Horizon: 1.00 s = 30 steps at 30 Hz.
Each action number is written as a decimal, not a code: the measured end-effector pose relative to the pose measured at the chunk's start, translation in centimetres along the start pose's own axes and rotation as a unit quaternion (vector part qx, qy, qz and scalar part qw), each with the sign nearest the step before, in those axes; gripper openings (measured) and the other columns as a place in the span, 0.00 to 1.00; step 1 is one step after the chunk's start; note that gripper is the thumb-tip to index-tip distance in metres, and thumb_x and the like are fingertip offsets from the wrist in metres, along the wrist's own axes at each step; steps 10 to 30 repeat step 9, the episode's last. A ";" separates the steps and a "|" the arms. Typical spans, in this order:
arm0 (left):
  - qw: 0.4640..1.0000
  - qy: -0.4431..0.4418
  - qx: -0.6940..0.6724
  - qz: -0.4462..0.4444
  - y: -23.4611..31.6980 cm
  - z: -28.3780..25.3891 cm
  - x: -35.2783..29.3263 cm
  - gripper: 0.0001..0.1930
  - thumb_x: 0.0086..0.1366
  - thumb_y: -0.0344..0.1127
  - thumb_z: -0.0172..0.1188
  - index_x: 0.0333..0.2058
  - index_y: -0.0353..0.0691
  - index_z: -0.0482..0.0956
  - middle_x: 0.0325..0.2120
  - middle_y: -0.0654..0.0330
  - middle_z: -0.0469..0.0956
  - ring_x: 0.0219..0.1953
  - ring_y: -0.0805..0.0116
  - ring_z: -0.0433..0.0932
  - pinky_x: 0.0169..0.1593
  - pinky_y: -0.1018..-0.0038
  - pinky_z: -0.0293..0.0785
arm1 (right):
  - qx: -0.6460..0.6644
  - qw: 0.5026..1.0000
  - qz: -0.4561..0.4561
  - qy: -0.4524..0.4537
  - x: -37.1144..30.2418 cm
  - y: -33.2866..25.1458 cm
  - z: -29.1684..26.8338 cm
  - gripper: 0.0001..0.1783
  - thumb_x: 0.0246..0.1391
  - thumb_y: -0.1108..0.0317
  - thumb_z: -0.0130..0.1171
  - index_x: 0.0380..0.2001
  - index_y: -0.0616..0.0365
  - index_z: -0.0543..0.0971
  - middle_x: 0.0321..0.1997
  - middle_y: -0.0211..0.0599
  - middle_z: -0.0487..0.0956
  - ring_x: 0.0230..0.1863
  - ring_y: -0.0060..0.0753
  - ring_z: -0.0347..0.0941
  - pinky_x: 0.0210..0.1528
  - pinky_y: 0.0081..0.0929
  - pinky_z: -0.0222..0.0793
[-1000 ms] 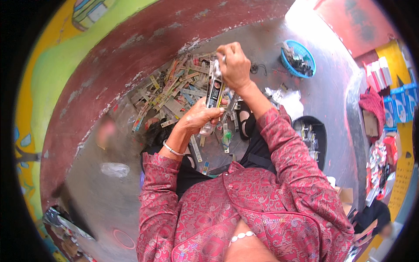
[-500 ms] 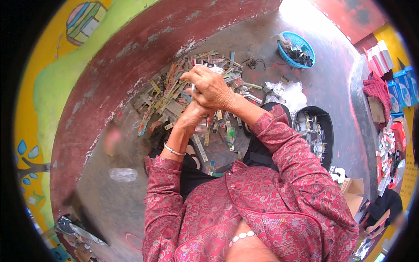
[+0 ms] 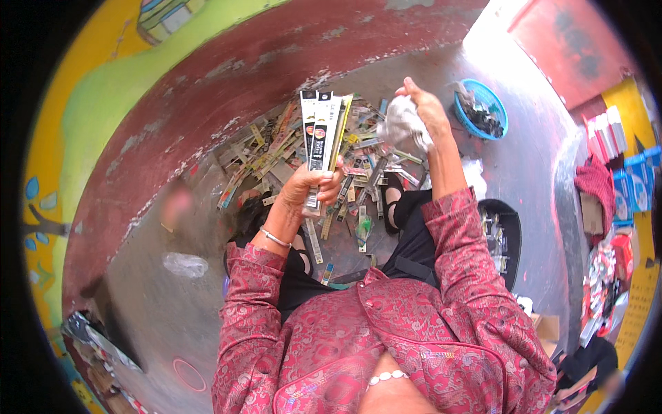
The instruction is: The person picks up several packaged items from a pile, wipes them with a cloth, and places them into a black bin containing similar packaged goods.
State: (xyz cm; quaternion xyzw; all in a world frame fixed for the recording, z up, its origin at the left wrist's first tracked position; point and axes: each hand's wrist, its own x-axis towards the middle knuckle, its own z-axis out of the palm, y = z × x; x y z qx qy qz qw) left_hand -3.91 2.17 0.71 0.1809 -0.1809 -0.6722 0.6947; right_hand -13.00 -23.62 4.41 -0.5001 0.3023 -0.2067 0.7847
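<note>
Several long, narrow packets point(image 3: 322, 134) in white, black and yellow-green stand upright in a loose fan. My left hand point(image 3: 312, 185) is closed around their lower ends. To the right, my right hand point(image 3: 432, 116) is raised and closed on a crumpled white cloth point(image 3: 403, 124), apart from the packets. Below both hands a heap of similar narrow strips and packets point(image 3: 269, 152) spreads over the floor. A small clear packet with something green point(image 3: 363, 230) lies between my feet.
A blue plastic basket point(image 3: 504, 126) with dark contents stands at the far right. Nearer is a black container point(image 3: 512, 259) holding shiny pieces. A clear plastic bag point(image 3: 185, 265) lies on the left. Boxes and goods line the right side; a low red wall point(image 3: 172, 103) curves behind the heap.
My hands were together, the right over the left. My right hand has moved right and up with the white cloth, and the packets in my left hand now show fully.
</note>
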 end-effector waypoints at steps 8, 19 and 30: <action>0.997 0.057 0.048 -0.018 -1.1 1.0 0.7 0.17 0.49 0.33 0.62 0.37 0.35 0.69 0.17 0.64 0.66 0.14 0.74 0.65 0.20 0.78 0.63 | -0.160 0.939 0.029 -0.302 -4.4 2.4 6.2 0.27 0.47 0.57 0.61 0.45 0.66 0.72 0.40 0.36 0.76 0.45 0.24 0.69 0.51 0.24 0.61; 0.996 0.065 0.052 -0.026 -1.3 0.7 0.6 0.18 0.49 0.33 0.62 0.38 0.35 0.69 0.17 0.63 0.67 0.15 0.73 0.66 0.21 0.77 0.64 | -0.171 0.932 0.062 -0.314 -3.7 2.5 6.0 0.31 0.43 0.56 0.64 0.47 0.66 0.71 0.45 0.37 0.74 0.48 0.24 0.67 0.54 0.24 0.59; 0.996 0.065 0.052 -0.026 -1.3 0.7 0.6 0.18 0.49 0.33 0.62 0.38 0.35 0.69 0.17 0.63 0.67 0.15 0.73 0.66 0.21 0.77 0.64 | -0.171 0.932 0.062 -0.314 -3.7 2.5 6.0 0.31 0.43 0.56 0.64 0.47 0.66 0.71 0.45 0.37 0.74 0.48 0.24 0.67 0.54 0.24 0.59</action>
